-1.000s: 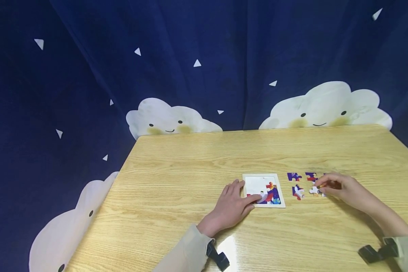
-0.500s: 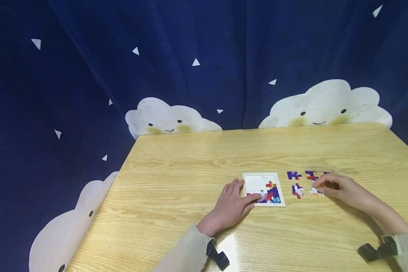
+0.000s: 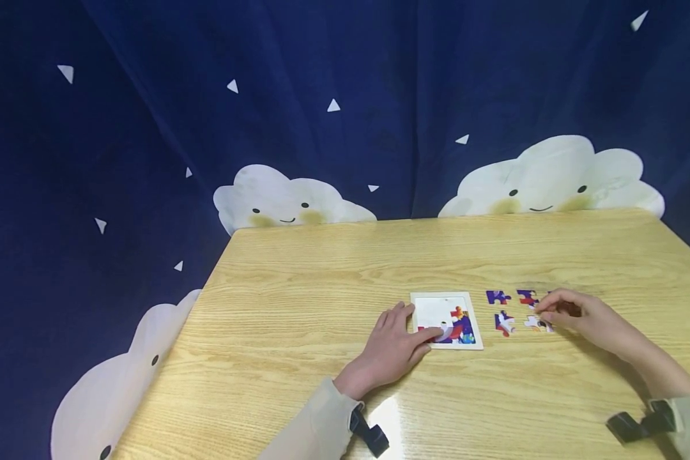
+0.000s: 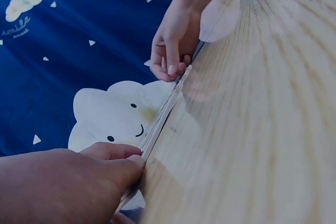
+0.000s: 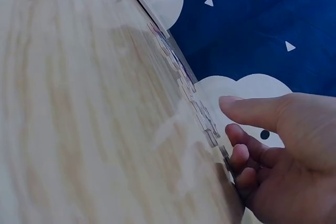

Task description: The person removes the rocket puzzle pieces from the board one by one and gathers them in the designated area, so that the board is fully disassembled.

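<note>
My left hand (image 3: 388, 348) rests at the left side of a small white-framed puzzle tray (image 3: 476, 324). Its fingers lie along the left rim, and the thumb reaches across the lower edge onto the fitted pieces (image 3: 462, 329). The tray's lower and right parts hold coloured pieces; its upper left shows bare white. To the right of the tray, my right hand (image 3: 583, 319) hovers with thumb and index fingertips right at a mostly white puzzle piece (image 3: 533, 323). In the right wrist view, nothing shows between the thumb (image 5: 247, 109) and index finger, and the other fingers are bent.
Loose purple-and-red puzzle pieces lie beside the tray: one at upper left (image 3: 497, 297), one below it (image 3: 503, 324), one at upper middle (image 3: 526, 298). Another is partly hidden behind the right hand. A dark blue curtain (image 3: 322, 147) with clouds hangs behind the wooden table (image 3: 299, 294).
The right fingertips have shifted slightly up and right, and more of the white puzzle piece shows beneath them. The left hand and tray stay in place.
</note>
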`<state>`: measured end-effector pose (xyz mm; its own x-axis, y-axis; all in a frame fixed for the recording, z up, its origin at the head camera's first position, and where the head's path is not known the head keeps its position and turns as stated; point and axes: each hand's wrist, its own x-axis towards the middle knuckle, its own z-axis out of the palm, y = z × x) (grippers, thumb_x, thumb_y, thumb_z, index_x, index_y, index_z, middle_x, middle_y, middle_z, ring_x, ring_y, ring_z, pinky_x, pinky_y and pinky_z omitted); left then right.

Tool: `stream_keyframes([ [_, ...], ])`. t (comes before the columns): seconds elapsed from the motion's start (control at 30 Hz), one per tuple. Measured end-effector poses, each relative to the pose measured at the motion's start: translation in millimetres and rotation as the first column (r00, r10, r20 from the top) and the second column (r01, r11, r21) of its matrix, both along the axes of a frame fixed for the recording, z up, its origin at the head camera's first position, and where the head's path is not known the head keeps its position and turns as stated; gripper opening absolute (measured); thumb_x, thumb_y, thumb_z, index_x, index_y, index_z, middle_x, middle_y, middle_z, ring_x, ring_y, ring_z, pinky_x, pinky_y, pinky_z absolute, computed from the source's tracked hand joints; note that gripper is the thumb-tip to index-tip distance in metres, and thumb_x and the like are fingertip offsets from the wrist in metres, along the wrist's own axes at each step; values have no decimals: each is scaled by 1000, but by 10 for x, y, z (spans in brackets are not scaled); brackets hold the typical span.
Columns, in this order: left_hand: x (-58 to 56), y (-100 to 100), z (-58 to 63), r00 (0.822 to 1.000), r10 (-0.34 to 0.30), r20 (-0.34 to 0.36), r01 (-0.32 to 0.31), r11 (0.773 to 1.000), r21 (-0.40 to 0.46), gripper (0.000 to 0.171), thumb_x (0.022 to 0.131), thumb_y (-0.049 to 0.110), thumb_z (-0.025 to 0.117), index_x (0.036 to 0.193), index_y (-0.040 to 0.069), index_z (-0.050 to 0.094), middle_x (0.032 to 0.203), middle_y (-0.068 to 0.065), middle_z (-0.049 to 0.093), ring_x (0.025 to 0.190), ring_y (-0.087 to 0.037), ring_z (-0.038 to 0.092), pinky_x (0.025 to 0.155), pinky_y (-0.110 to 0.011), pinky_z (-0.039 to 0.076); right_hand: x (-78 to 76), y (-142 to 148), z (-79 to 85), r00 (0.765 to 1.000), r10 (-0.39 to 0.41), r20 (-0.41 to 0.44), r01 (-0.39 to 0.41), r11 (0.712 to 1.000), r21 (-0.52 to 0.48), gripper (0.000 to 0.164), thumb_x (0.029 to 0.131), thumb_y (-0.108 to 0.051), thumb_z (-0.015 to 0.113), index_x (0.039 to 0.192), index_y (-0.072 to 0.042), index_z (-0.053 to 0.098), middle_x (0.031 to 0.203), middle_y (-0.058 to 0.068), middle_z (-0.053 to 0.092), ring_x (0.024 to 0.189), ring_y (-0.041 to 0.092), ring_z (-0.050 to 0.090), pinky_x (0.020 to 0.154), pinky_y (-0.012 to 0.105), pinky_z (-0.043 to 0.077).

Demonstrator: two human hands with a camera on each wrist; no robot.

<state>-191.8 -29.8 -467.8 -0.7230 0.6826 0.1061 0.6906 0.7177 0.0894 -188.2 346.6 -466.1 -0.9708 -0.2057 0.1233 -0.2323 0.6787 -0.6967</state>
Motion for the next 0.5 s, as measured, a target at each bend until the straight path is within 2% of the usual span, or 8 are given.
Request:
stream_keyframes([
  [0.07, 0, 1, 3, 1000, -3, -7, 2, 1000, -4, 37, 105, 41, 38, 141, 44, 48, 152, -20, 39, 145, -38, 34, 115, -50, 34, 8, -18, 11, 1000, -18, 3, 18, 1000, -20, 10, 94, -15, 65, 103, -12, 68, 84, -3, 58, 71, 7, 47, 57, 25, 39],
  [0.23, -1, -2, 10, 1000, -4, -28, 3, 1000, -13, 37, 105, 41, 39, 140, 43, 49, 151, -20, 40, 143, -38, 36, 114, -49, 35, 0, -137, 36, 1000, -8, -29, 7, 1000, -28, 9, 91, -15, 68, 100, -12, 67, 82, -5, 58, 69, 7, 47, 56, 24, 38],
  [0.5, 3, -5, 20, 1000, -7, -29, 7, 1000, -8, 37, 104, 40, 40, 140, 43, 50, 151, -21, 40, 143, -39, 36, 114, -49, 35, -43, -433, 34, 993, 69, -91, -75, 995, -62, 11, 87, -6, 71, 95, -12, 67, 80, -5, 60, 67, 6, 51, 57, 21, 42],
])
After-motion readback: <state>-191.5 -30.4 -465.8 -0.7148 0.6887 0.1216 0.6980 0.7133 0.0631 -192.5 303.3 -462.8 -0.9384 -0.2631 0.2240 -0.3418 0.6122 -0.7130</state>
